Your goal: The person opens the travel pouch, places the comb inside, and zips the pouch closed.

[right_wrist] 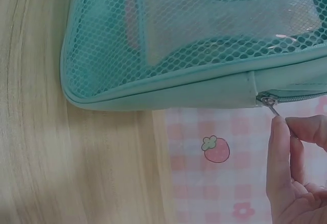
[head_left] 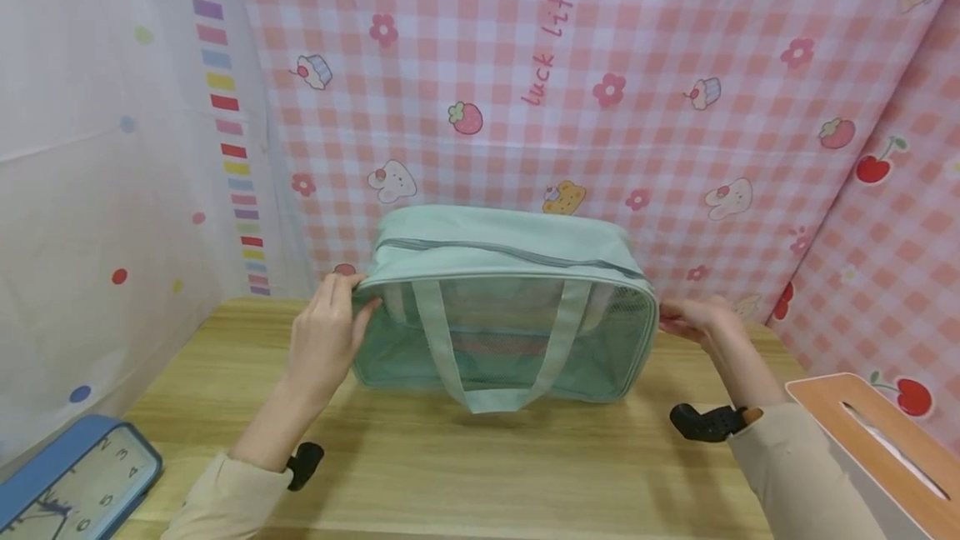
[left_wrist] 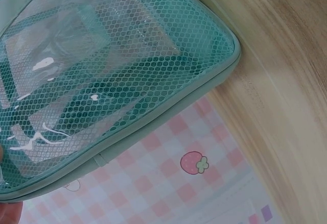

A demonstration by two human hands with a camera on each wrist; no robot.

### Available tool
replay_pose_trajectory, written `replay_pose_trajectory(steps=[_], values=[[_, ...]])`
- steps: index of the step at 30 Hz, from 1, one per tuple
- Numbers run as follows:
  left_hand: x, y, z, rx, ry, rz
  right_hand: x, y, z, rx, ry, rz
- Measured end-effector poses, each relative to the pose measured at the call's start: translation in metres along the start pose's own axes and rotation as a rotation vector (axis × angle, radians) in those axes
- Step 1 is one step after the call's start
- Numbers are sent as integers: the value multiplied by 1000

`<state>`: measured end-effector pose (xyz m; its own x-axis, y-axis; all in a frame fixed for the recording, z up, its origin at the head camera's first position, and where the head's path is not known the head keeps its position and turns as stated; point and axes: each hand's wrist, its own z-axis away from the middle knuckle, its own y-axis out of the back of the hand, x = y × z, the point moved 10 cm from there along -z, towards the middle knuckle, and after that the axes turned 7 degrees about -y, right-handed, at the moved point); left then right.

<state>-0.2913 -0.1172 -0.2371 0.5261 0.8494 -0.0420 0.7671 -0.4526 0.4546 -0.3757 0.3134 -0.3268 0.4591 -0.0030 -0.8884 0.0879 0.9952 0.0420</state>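
Note:
A mint-green bag (head_left: 498, 340) with a mesh front stands upright on the table. Its strap handle (head_left: 442, 340) hangs down the front, and a zipper (head_left: 517, 253) runs along the top, partly open. My left hand (head_left: 324, 330) grips the bag's upper left corner, thumb in front and fingers behind; only bits of it show in the left wrist view. On the opposite side, my right hand (head_left: 697, 319) pinches the zipper pull (right_wrist: 274, 110) between thumb and finger, at the zipper's end low on the bag's side. Through the mesh, clear and pinkish contents (left_wrist: 56, 45) show, partly blurred.
A blue clock (head_left: 82, 482) lies at the near left of the wooden table (head_left: 480, 473). An orange box (head_left: 870, 440) with a slot is at the right, partly behind the right sleeve. Pink checked cloth (head_left: 600, 148) hangs behind the bag, white cloth (head_left: 97, 215) on the left.

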Motion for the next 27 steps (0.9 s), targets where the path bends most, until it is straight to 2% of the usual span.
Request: replay_pose_trajectory(steps=[5, 11, 19, 24, 27], values=[[0, 3, -1, 12, -1, -2, 3, 0, 1, 6, -4, -43], [0, 4, -2, 0, -8, -6, 7, 1, 0, -1, -6, -38], [-2, 4, -3, -5, 5, -4, 23, -5, -6, -19, -23, -72], [-5, 3, -4, -14, 11, -3, 32, -13, -12, -117, -16, -51], [-7, 2, -5, -26, 16, 4, 41, -14, -13, -164, -12, 7]])
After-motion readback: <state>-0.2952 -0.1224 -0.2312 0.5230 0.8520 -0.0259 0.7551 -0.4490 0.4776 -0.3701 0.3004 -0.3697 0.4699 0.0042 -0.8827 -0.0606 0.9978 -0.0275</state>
